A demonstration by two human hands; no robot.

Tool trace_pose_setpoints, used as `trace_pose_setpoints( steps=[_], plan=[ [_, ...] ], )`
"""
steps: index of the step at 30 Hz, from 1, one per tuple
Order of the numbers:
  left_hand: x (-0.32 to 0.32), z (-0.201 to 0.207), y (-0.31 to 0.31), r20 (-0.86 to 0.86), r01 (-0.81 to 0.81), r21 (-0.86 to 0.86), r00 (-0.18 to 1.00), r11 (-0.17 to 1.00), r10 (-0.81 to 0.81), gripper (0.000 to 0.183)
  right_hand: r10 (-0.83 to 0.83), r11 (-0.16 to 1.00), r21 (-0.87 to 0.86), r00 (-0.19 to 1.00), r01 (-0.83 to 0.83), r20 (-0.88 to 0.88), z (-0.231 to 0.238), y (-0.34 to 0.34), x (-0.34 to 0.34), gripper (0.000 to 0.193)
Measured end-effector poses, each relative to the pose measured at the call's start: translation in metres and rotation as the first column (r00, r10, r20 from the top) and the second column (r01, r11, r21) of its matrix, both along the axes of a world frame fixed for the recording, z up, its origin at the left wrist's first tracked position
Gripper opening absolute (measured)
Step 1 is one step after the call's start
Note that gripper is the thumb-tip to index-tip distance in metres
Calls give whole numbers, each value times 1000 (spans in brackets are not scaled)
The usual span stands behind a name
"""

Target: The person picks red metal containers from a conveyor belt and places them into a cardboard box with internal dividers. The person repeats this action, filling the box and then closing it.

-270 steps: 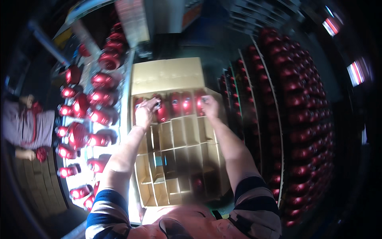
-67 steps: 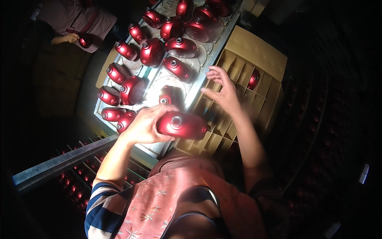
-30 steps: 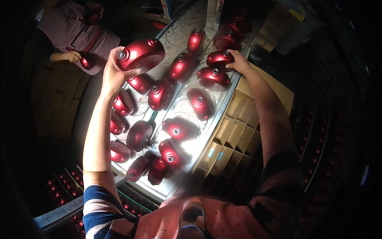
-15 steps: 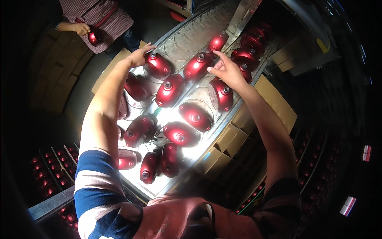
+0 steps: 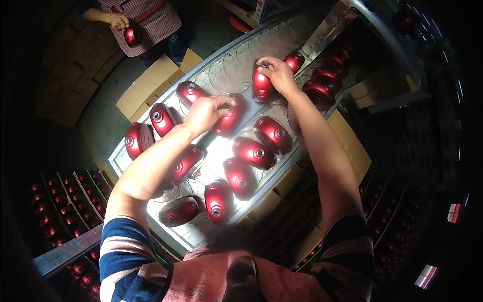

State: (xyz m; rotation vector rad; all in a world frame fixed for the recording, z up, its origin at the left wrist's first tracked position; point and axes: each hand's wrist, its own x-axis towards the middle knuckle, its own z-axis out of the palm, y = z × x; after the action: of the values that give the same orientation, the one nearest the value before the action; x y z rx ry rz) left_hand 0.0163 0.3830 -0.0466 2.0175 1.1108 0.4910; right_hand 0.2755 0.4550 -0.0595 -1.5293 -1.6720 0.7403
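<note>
Many glossy dark-red rounded bottles with short, ringed necks sit on a pale, worn work surface (image 5: 216,75). My left hand (image 5: 207,113) pinches the neck of a red bottle (image 5: 229,122) near the middle, its fingers partly covering the top. Farther off, my right hand (image 5: 279,75) has its fingertips closed round the neck of another red bottle (image 5: 262,86), which stands upright. Close beside that hand lies one more red bottle (image 5: 295,61). Nearer to me are a red bottle (image 5: 273,135) at the right and a red bottle (image 5: 216,202) at the front.
A metal chute or guard (image 5: 329,27) borders the far right, with a row of red bottles (image 5: 329,75) beside it. Open cardboard boxes (image 5: 146,83) flank the surface. Across it, a person in a checked apron (image 5: 151,22) holds a red bottle. Racks of red pieces (image 5: 63,206) stand below left.
My left hand has moved right and nearer, from a bottle at the left edge to a middle one. My right hand has moved left onto a bottle's neck, its fingers closing. Several bottles have shifted.
</note>
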Motion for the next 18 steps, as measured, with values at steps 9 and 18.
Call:
trace_pose_setpoints(
  steps=[9, 18],
  plan=[
    [-30, 6, 59, 57, -516, 192, 855, 835, 515, 36, 326, 929, -208, 943, -306, 71, -24, 84, -61, 21],
    [-81, 32, 2, -54, -252, 487, 947, 836, 317, 45, -277, 938, 272, 935, 213, 221, 10, 25, -20, 55]
  ],
)
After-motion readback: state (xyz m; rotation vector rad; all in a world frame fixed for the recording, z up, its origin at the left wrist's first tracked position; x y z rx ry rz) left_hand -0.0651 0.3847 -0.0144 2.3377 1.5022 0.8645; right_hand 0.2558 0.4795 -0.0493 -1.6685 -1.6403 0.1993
